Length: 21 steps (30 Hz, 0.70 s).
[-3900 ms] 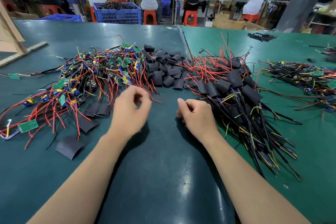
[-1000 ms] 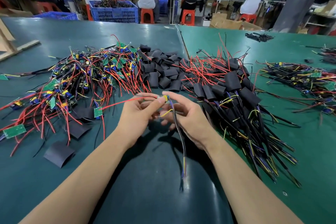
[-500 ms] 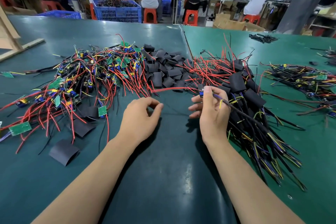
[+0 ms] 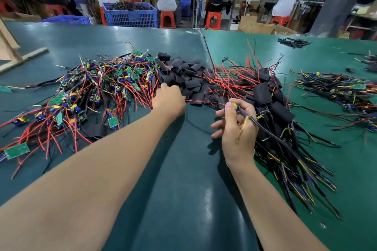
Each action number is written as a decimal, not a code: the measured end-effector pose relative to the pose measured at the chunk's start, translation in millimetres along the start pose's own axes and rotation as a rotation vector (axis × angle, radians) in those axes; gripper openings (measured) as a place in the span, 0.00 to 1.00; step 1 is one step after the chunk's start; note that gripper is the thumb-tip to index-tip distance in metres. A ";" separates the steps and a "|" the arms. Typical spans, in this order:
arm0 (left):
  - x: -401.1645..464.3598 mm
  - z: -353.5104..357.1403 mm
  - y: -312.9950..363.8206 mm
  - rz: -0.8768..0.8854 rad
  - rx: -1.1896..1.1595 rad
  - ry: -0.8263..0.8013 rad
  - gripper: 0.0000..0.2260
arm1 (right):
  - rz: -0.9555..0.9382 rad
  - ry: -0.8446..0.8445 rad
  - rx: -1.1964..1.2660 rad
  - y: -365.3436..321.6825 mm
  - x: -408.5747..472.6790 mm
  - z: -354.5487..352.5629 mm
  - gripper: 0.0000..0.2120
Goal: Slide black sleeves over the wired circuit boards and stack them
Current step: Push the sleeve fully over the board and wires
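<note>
A tangle of bare wired circuit boards [image 4: 98, 91], green boards with red and black leads, lies at the left of the green table. A heap of loose black sleeves [image 4: 185, 76] sits in the middle. To the right lies the stack of sleeved boards [image 4: 271, 108]. My right hand [image 4: 236, 128] pinches one wired circuit board [image 4: 236, 107] between thumb and fingers; its red lead runs left and its dark cable trails right. My left hand [image 4: 170, 100] reaches into the near edge of the sleeve heap; its fingertips are hidden, so whether it holds a sleeve is unclear.
Another pile of wired boards [image 4: 334, 89] lies at the far right. A wooden frame [image 4: 12, 51] stands at the left edge. Flat sleeves [image 4: 95, 130] lie near the left pile. Several people sit at benches behind, beside a blue crate [image 4: 130, 15].
My left hand has moved forward from the table in front of me to the sleeve heap. My right hand stays beside the sleeved stack, still holding the board.
</note>
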<state>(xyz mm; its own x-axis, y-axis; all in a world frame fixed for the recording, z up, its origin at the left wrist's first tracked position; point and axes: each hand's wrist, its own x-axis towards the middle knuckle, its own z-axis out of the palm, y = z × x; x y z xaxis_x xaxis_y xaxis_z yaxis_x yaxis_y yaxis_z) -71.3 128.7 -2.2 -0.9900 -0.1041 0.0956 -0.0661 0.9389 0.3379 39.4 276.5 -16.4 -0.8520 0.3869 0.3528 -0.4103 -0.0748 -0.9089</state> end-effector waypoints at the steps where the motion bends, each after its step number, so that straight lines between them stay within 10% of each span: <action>1: -0.6 3.0 -0.1 0.009 0.026 0.014 0.13 | -0.006 -0.004 0.000 0.1 0.2 -0.3 0.03; 5: -9.9 2.3 -2.2 0.061 0.120 0.137 0.10 | -0.022 0.001 0.001 -2.9 1.2 0.4 0.03; 11: -62.7 -10.2 -12.7 0.069 -0.501 0.300 0.20 | -0.100 0.057 0.096 -15.9 8.5 -1.2 0.07; 21: -116.0 -7.8 -44.0 0.101 -0.790 0.368 0.17 | 0.025 -0.037 0.185 -18.8 4.3 2.6 0.04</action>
<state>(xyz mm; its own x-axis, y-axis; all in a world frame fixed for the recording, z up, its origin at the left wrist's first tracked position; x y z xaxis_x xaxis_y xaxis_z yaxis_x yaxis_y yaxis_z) 47.4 96.9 -20.8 -0.8741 -0.2603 0.4102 0.2605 0.4615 0.8480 42.6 277.1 2.8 -0.8726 0.3492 0.3416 -0.4387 -0.2526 -0.8624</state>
